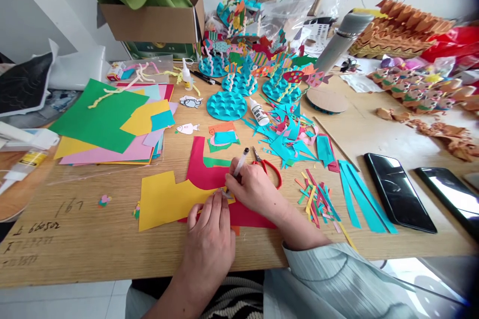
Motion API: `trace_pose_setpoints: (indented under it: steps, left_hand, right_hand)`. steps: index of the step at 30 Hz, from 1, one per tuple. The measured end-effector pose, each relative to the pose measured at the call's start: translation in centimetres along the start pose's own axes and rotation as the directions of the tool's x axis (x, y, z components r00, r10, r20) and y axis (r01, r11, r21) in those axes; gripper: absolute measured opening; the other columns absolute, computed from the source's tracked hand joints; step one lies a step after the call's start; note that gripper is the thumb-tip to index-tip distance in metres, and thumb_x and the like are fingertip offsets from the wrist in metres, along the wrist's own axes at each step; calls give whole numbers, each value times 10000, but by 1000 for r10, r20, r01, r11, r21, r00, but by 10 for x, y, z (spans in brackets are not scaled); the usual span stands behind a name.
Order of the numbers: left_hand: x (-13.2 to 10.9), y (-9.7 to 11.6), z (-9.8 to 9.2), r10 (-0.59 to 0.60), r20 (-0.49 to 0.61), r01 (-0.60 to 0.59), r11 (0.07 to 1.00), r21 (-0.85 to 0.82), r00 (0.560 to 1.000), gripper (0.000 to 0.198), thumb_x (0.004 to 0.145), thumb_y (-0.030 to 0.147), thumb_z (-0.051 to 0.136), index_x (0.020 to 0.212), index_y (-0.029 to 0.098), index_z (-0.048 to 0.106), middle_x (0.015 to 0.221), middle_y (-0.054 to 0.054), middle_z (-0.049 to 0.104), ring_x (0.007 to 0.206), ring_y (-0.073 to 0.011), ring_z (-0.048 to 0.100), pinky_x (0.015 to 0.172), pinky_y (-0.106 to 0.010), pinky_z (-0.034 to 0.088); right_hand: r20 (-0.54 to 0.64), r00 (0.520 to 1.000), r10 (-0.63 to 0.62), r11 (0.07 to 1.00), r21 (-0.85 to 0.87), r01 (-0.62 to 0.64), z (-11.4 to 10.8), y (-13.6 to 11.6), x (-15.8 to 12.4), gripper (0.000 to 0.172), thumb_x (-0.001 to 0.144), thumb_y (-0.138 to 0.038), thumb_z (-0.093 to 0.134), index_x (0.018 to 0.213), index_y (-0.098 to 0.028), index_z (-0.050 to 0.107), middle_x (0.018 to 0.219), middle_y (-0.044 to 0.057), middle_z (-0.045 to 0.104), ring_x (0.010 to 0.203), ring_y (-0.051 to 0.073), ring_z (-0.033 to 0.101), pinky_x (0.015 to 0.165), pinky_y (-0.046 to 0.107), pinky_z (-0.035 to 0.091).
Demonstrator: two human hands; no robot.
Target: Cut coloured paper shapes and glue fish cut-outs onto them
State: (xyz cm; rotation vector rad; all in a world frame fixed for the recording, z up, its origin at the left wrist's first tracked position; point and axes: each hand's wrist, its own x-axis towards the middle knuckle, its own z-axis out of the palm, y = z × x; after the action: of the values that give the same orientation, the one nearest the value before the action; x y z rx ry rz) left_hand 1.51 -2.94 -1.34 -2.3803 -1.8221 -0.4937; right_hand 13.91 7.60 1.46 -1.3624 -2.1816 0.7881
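Yellow card [164, 204] lies across a red sheet [204, 172] right in front of the person on the wooden bench [75, 244] — the right hand [252, 187] is pinching a white-barrelled pen [241, 162], tilted, its tip down near the card's edge, while the left hand [207, 239] is pressed on the yellow with its fingers close together. Red-handled scissors [267, 172] lie just beside the right hand, with teal paper scraps [288, 134] and thin coloured strips [318, 199] nearby — a stack of coloured paper [105, 129] sits off to the left.
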Motion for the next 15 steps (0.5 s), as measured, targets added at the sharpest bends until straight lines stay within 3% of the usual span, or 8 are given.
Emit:
trace_pose_setpoints:
  steps: [15]
  left_hand:
    - [1,-3,-2,27,20,-27,1000,11,999,429,815,103,460,1224,75,589,1253,-146,631,1137,-253,566,933,-430,372]
  right_hand:
    - [97,995,16,999,-40,-12,-12,-8,-8,145,862,-205,548,746,-192,462,603,3,587,553,117,558,519,205,310]
